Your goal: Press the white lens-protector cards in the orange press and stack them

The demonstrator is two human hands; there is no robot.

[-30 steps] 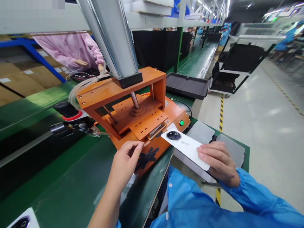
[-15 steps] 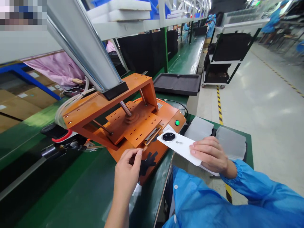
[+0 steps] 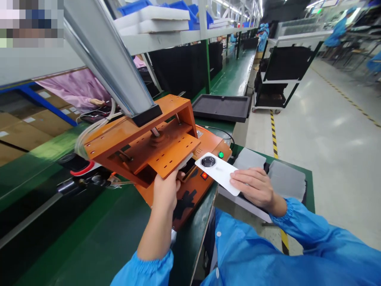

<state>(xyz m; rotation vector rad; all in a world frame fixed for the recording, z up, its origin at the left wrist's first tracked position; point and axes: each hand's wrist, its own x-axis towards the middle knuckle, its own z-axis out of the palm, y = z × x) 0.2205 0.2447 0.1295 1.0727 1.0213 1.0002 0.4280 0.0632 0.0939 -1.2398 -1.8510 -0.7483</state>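
My right hand (image 3: pixel 255 187) grips a white smartphone (image 3: pixel 220 174) by its near end, thumb hidden beneath. The phone's back faces up, with a round dark camera block at the far end. It is held in the air beside the front of an orange press (image 3: pixel 212 141). My left hand (image 3: pixel 165 191) reaches in under the raised orange pressing plate (image 3: pixel 171 159). Most of its fingers are hidden by the plate, so I cannot see whether they hold anything. A dark slot (image 3: pixel 188 170) shows below the plate, next to those fingers.
A green button (image 3: pixel 220 155) and a lit red switch (image 3: pixel 204 175) sit on the press. Two grey padded pieces (image 3: pixel 287 180) lie to the right. Behind stands a black tray (image 3: pixel 222 107). A co-worker in a pink sleeve (image 3: pixel 79 89) is across the bench.
The pressing plate has risen. My left hand has moved forward from the press's front edge to under the plate. The phone has shifted slightly left and up in my right hand.
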